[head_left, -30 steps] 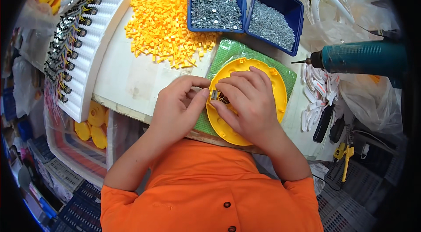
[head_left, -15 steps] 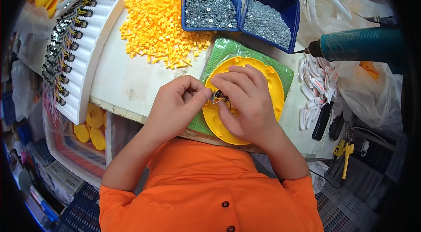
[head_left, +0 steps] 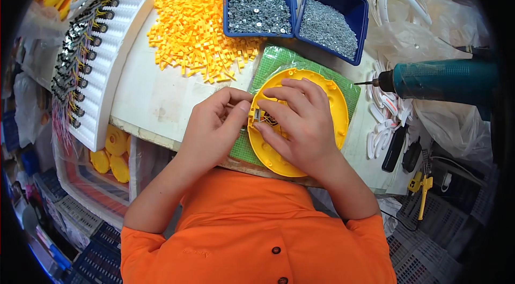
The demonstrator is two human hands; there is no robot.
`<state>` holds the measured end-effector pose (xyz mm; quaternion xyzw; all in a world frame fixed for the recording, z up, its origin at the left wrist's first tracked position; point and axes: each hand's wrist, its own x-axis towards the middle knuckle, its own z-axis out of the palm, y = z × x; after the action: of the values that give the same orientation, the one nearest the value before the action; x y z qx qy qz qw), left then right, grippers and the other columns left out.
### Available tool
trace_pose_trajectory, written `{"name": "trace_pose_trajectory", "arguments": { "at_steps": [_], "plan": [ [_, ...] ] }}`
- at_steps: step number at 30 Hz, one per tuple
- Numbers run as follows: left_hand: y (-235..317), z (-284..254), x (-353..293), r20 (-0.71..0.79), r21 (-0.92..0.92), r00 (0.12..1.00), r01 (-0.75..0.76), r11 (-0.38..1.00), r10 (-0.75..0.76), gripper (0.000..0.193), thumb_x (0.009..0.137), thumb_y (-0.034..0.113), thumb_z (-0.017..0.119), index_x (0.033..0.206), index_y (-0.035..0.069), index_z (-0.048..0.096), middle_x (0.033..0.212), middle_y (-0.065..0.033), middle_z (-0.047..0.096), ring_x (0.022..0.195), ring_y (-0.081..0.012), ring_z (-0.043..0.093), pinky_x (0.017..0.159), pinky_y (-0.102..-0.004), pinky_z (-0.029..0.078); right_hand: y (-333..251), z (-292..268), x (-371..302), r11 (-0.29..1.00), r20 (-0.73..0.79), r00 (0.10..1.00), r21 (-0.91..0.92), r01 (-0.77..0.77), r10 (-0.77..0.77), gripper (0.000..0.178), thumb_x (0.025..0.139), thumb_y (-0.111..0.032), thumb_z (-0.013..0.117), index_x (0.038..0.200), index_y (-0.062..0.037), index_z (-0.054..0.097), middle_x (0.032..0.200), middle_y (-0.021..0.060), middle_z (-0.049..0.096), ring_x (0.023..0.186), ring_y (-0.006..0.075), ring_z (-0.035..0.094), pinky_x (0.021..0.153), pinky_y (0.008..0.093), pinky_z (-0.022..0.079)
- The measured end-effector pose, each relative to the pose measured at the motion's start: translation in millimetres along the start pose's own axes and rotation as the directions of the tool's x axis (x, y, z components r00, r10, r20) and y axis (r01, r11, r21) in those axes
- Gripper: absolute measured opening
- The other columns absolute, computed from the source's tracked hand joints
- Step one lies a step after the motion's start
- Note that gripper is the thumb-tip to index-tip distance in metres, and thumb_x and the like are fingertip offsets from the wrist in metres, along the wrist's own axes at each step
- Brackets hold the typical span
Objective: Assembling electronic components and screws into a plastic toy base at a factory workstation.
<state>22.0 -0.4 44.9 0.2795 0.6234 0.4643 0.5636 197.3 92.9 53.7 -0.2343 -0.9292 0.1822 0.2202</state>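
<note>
A round yellow plastic shell (head_left: pixel 337 123) lies on a green mat (head_left: pixel 274 59) in front of me. At its left rim sits a small metal-faced part (head_left: pixel 257 115) with thin wires behind it. My right hand (head_left: pixel 308 125) arches over the shell, its thumb and index finger on either side of that part and its other fingers spread above the shell. Closed in a pinch, my left hand (head_left: pixel 217 120) is against the shell's left rim; whatever is between its fingertips is hidden.
Yellow clips (head_left: pixel 188 31) are heaped behind my left hand. Blue bins hold metal discs (head_left: pixel 257 5) and screws (head_left: pixel 327 26). A teal power screwdriver (head_left: pixel 440 80) hangs at right, bit pointing left. A white foam tray (head_left: pixel 115 69) of wired parts stands at left.
The wired part has moved slightly left and down into the shell's rim. My left fingertips have drawn back a little. The screwdriver has swung lower and left.
</note>
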Motion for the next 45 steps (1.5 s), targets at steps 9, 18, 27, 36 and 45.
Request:
{"name": "trace_pose_trajectory", "arguments": {
  "at_steps": [9,18,27,36,45],
  "plan": [
    [6.4,0.3,0.7,0.041,0.434,0.962,-0.261,0.862,0.27,0.03,0.094,-0.001,0.064,0.123,0.005,0.061,0.102,-0.006,0.068,0.099,-0.0139,0.066,0.08,-0.0262,0.051,17.0,-26.9,-15.1,0.987,-0.003,0.995,0.123,-0.1,0.101,0.045,0.077,-0.025,0.082,0.116,-0.0067,0.072,0.126,0.0129,0.065,0.122,0.0377,0.057,0.106,0.0481,0.044],
    [28.8,-4.5,24.6,0.617,0.637,0.613,-0.757,0.144,0.493,0.042,0.072,-0.001,0.066,0.113,0.011,0.068,0.112,-0.0047,0.071,0.125,-0.0299,0.059,0.108,-0.048,0.039,26.1,-43.7,-49.3,0.978,0.065,0.978,-0.076,-0.195,0.2,0.044,0.086,-0.028,0.075,0.122,-0.0046,0.07,0.133,0.0168,0.061,0.127,0.0398,0.054,0.11,0.0499,0.043],
    [22.9,-1.6,21.9,0.521,0.678,0.678,-0.697,0.231,0.518,0.038,0.075,-0.006,0.057,0.108,0.008,0.07,0.106,-0.0082,0.072,0.126,-0.0355,0.058,0.112,-0.0525,0.034,130.3,-83.6,-71.3,0.788,-0.413,0.825,-0.317,-0.528,0.387,0.014,0.086,-0.014,0.075,0.095,-0.0034,0.075,0.092,0.0125,0.067,0.093,0.0331,0.063,0.083,0.0434,0.049],
    [7.6,4.1,14.3,0.45,0.627,0.719,-0.676,0.386,0.53,0.041,0.082,0.009,0.066,0.122,0.004,0.063,0.115,-0.0157,0.065,0.124,-0.0406,0.055,0.109,-0.0506,0.038,133.3,-59.6,-71.9,0.662,-0.323,0.838,-0.514,-0.545,0.44,0.009,0.084,-0.016,0.075,0.087,-0.0076,0.075,0.09,0.0117,0.066,0.088,0.032,0.061,0.08,0.0442,0.049],
    [-12.0,4.1,11.9,0.444,0.613,0.694,-0.697,0.374,0.566,0.056,0.08,0.017,0.075,0.133,0.006,0.058,0.121,-0.0167,0.059,0.126,-0.0413,0.052,0.107,-0.0507,0.039,86.8,-73.9,-75.4,0.686,-0.245,0.658,0.444,-0.577,0.712,0.01,0.098,-0.007,0.064,0.095,0.0017,0.061,0.098,0.0081,0.072,0.091,0.0117,0.067,0.081,0.0287,0.051]
  ]
}}
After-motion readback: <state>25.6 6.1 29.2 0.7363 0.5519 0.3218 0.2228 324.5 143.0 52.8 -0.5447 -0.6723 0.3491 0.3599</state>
